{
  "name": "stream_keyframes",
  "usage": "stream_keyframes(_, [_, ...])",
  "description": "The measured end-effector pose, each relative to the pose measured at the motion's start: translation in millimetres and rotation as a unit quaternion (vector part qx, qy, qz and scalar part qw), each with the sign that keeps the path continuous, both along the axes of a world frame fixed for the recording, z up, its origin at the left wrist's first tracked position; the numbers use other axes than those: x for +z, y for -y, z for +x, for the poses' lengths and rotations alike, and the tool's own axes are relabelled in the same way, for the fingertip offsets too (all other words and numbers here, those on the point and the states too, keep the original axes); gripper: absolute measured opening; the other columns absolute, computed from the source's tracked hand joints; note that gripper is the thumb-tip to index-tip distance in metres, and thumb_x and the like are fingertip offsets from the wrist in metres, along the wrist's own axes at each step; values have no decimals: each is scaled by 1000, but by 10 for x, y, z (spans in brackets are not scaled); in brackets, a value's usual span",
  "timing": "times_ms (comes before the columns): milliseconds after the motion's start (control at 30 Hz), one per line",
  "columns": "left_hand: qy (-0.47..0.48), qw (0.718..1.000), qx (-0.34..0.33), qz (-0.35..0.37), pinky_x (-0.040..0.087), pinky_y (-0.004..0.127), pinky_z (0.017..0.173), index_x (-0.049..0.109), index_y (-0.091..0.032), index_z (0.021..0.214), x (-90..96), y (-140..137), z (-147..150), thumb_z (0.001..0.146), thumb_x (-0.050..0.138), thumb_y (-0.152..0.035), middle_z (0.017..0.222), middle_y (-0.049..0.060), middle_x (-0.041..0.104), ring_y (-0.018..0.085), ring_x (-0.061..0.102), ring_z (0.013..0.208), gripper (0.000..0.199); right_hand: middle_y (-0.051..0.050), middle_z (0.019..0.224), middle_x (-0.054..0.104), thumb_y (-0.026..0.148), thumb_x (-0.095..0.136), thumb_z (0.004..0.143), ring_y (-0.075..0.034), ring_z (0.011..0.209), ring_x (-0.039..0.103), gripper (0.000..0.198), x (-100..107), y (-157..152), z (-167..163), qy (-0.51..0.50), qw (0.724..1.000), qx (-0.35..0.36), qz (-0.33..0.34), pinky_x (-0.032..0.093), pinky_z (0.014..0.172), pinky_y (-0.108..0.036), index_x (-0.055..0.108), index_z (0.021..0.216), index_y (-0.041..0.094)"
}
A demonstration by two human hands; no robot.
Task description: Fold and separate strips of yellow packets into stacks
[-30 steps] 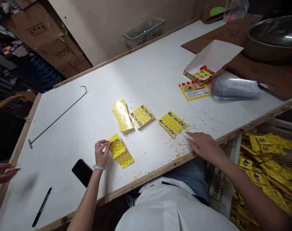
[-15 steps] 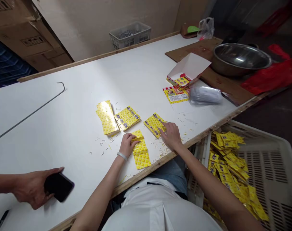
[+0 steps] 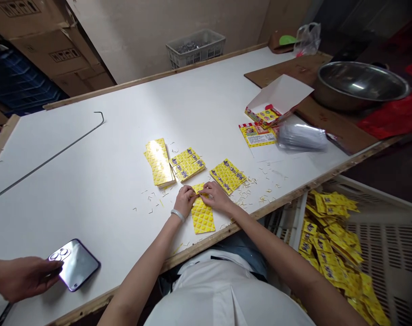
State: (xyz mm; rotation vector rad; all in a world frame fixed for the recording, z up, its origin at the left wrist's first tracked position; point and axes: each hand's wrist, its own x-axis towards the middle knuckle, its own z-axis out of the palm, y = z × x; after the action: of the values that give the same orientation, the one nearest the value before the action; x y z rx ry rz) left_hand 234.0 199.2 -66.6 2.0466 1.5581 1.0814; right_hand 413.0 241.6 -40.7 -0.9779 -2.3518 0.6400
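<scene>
A yellow diamond-patterned card (image 3: pixel 203 218) lies near the table's front edge. My left hand (image 3: pixel 184 201) pinches a raised strip at the card's upper left. Opposite it, my right hand (image 3: pixel 217 195) pinches the same strip from the right, fingertips close to the left ones. Just behind my right hand is a flat group of yellow printed pieces (image 3: pixel 227 175) with purple figures. A similar printed stack (image 3: pixel 187 164) sits behind my left hand. Beside that stack, on the left, stands a pile of plain yellow patterned cards (image 3: pixel 157 162).
At lower left another person's hand (image 3: pixel 26 277) holds a phone (image 3: pixel 77 265). A bent metal rod (image 3: pixel 53 156) crosses the left side. An open box (image 3: pixel 277 102), clear plastic sleeves (image 3: pixel 301 136) and a metal bowl (image 3: pixel 362 83) are at right. Yellow packets (image 3: pixel 331 253) fill part of a crate below; paper scraps litter the table.
My right hand has left the printed pieces and moved left onto the yellow card. The other person's phone has been turned over, its camera side now up. The view has shifted slightly.
</scene>
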Motion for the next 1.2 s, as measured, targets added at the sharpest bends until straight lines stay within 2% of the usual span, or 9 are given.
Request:
stream_keyframes(300, [-7,1000,6,5,47,34,74,55,-19,72,13,5,3,84,54,-22,87,6,53,17,51,81,13,-3,86,60,29,64,77,-18,87,52,11,-10,-25,-114,8,991,-83,-101,40,81,-32,72,83,25])
stream_keyframes(467, [0,1000,22,2,48,32,72,51,-19,72,4,20,3,84,54,-24,91,6,50,16,51,79,14,-3,77,63,33,65,73,-21,84,53,13,43,-89,-274,68,969,-177,-155,38,77,-34,71,67,24])
stream_keyframes(567, [2,1000,22,2,48,32,72,50,-19,73,-4,-6,10,84,55,-25,92,6,50,16,51,80,13,-4,73,63,27,62,73,-22,82,52,15,43,-96,-410,79,963,-215,-145,36,76,-35,66,60,21])
stream_keyframes(667, [6,1000,21,1,49,33,73,52,-19,75,26,-10,20,84,57,-27,91,6,50,17,52,81,13,-7,78,63,26,51,82,-22,83,51,20,88,-58,-414,73,959,-251,-112,36,76,-36,61,67,18])
stream_keyframes(800, [7,999,51,15,46,40,87,56,-20,96,162,187,13,85,56,-28,103,9,50,21,51,99,13,-8,80,59,31,39,91,-21,80,50,25,292,-5,0,55,956,-278,-74,39,73,-34,57,79,18])
stream_keyframes(900, [-31,999,23,9,43,45,92,55,-23,110,249,445,-7,82,60,-33,112,10,49,24,48,106,30,-13,92,57,29,39,90,-27,96,48,22,459,65,430,54,955,-290,0,38,87,-44,57,88,18])
stream_keyframes(1000, [-74,996,-41,-20,46,45,86,57,-24,111,238,607,-13,77,65,-37,110,10,52,26,49,100,37,-16,113,52,25,44,88,-30,114,40,26,501,232,600,38,978,-195,57,33,99,-49,53,111,16])
stream_keyframes(1100, [-75,996,-43,-22,47,41,80,65,-24,96,165,615,7,82,60,-32,102,9,54,23,50,94,17,-11,109,55,22,49,85,-24,107,47,33,394,440,457,11,1000,-20,-16,41,93,-42,51,118,20])
stream_keyframes(1200, [-68,997,-40,-19,47,39,79,67,-22,89,115,570,32,84,57,-28,97,8,55,21,49,90,12,-8,99,57,20,55,81,-22,97,50,28,250,572,249,18,997,27,-66,45,84,-39,59,109,21])
